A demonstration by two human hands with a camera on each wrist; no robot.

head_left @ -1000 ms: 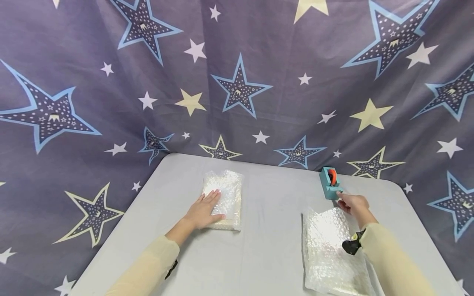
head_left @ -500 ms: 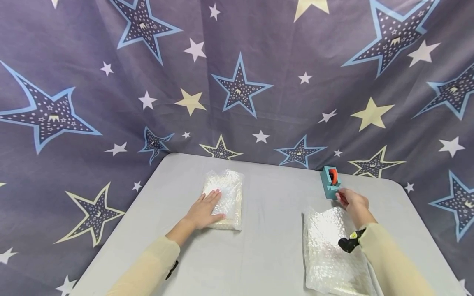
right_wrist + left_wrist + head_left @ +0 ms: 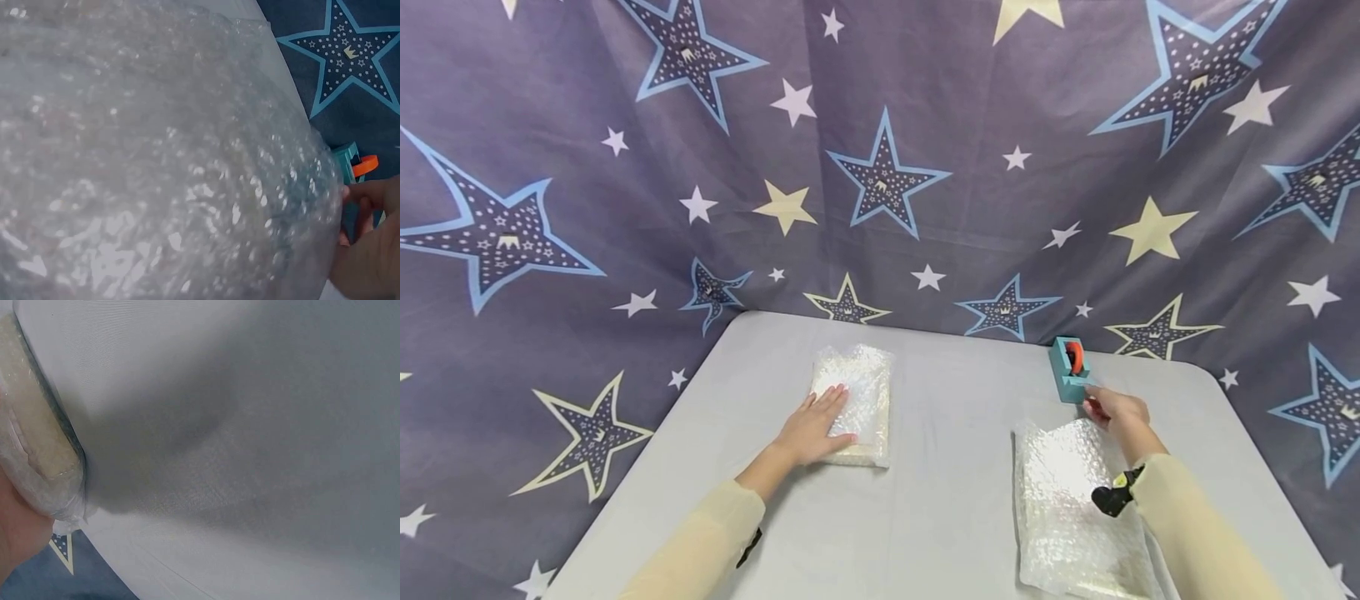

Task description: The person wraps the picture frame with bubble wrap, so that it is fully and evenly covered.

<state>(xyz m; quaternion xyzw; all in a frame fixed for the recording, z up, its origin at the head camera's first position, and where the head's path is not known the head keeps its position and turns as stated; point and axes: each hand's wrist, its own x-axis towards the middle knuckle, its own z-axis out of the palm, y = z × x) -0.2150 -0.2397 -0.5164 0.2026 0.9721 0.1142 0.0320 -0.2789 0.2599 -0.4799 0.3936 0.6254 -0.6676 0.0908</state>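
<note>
My left hand [image 3: 808, 429] lies spread on a bubble-wrapped flat package [image 3: 872, 408] at the left of the table. In the left wrist view the package's wrapped edge [image 3: 40, 406] shows beside part of that hand [image 3: 19, 531]. At the back right stands a teal tape dispenser [image 3: 1060, 371] with an orange hub [image 3: 1076, 358]. My right hand [image 3: 1117, 410] is at its cutter end, thumb and fingers pinching there; the clear tape itself is too small to make out. A larger bubble-wrap piece [image 3: 1060, 508] lies under the right wrist and fills most of the right wrist view.
The white tabletop [image 3: 951, 492] stretches between the two wrapped pieces. Behind and beside it hangs a dark cloth [image 3: 925, 67] patterned with stars. The dispenser stands close to the table's back edge.
My right hand's fingers have gone from an outstretched index finger on the dispenser's front to a pinch at its cutter end. My left hand and both wrapped pieces have stayed put.
</note>
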